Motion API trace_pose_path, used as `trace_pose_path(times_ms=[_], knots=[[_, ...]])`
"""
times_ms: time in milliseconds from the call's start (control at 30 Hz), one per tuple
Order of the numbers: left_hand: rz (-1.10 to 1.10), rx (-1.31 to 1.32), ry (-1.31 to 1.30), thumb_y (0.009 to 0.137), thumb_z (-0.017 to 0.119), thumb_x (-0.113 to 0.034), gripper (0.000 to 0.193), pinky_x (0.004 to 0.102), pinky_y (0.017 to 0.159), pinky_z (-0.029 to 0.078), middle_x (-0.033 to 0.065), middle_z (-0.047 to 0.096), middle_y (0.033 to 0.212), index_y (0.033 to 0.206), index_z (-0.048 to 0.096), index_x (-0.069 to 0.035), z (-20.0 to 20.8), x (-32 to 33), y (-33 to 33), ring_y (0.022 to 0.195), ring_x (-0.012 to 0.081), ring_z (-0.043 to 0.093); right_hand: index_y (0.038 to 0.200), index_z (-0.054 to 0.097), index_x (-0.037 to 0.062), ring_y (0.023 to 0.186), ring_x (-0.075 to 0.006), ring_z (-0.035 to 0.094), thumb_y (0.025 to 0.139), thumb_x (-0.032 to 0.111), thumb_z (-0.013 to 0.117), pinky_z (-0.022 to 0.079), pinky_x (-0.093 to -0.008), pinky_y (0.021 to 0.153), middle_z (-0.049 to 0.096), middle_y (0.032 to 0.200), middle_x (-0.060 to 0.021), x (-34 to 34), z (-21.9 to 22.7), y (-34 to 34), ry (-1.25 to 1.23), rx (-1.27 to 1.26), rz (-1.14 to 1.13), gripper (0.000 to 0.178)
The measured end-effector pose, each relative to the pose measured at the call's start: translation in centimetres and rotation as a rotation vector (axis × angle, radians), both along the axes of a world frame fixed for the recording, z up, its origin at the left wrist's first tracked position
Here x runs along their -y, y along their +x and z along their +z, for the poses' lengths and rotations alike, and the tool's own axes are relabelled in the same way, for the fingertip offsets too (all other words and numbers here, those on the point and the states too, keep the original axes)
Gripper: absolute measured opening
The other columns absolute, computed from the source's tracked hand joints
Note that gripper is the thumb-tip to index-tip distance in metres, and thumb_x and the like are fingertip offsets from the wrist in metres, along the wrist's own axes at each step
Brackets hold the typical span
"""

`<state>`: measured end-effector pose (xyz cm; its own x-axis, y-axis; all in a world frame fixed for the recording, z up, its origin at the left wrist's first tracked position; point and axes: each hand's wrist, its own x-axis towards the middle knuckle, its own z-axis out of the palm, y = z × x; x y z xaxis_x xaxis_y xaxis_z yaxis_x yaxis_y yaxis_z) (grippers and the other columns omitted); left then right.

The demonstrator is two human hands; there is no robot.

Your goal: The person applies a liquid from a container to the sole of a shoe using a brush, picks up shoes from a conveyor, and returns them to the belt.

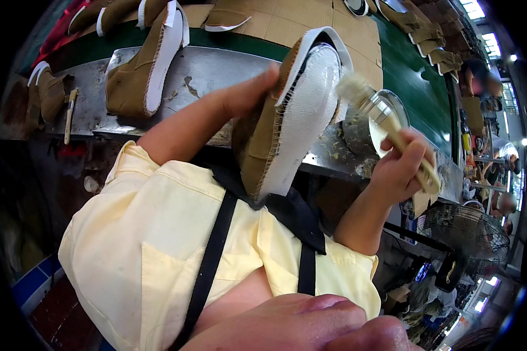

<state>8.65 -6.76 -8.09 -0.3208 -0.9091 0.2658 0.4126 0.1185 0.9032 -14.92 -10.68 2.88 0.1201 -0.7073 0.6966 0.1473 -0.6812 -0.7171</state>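
A brown boot (257, 146) stands tilted in front of me, its pale stitched sole (307, 99) facing me and its toe upward. Around the toe a white strip (338, 44) stands partly off the edge. My left hand (255, 90) grips the boot from the left side near the toe; its fingers are mostly hidden behind it. My right hand (401, 167) is closed around the handle of a wide paintbrush (386, 117), whose pale bristles are beside the toe's right edge. A metal bowl (401, 108) lies just behind the brush.
Another brown boot (126, 88) lies on the metal bench (202, 67) at left, near a smaller brush (70, 117) and a further boot (50, 96). Several more boots line the cardboard-covered green table (416, 76). A caged fan (465, 234) stands at right, with people beyond.
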Motion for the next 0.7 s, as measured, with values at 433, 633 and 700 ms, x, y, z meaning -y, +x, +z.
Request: trace_pose_path(times_ms=[433, 633, 700], knots=[[0.032, -0.496, 0.195, 0.068, 0.044, -0.074, 0.08, 0.0337, 0.082, 0.049, 0.0097, 0.058, 0.108, 0.117, 0.052, -0.01, 0.7, 3.3, 0.7, 0.096, 0.0193, 0.058, 0.083, 0.059, -0.0019, 0.063, -0.0205, 0.059, 0.085, 0.011, 0.054, 0.049, -0.0266, 0.056, 0.059, 0.083, -0.0156, 0.0, -2.8, -0.5, -0.114, 0.04, -0.01, 0.014], [0.077, -0.532, 0.155, 0.071, 0.041, -0.073, 0.078, 0.0321, 0.081, 0.049, 0.0087, 0.058, 0.108, 0.117, 0.052, -0.011, 0.7, 3.0, 0.8, 0.095, 0.0179, 0.059, 0.08, 0.065, 0.0024, 0.078, -0.0199, 0.058, 0.07, -0.002, 0.063, 0.048, -0.0258, 0.068, 0.057, 0.092, -0.0137, -2.2, -4.7, -2.9, -0.173, -0.402, 0.071, 0.011], [0.083, -0.494, 0.121, 0.072, 0.04, -0.073, 0.077, 0.0314, 0.081, 0.049, 0.0075, 0.058, 0.108, 0.118, 0.052, -0.011, 0.6, 3.2, 0.8, 0.095, 0.0177, 0.059, 0.079, 0.066, 0.0024, 0.08, -0.0188, 0.058, 0.068, -0.004, 0.064, 0.047, -0.0238, 0.067, 0.056, 0.092, -0.013, -2.4, -4.9, -3.2, -0.141, -0.391, 0.061, 0.013]])
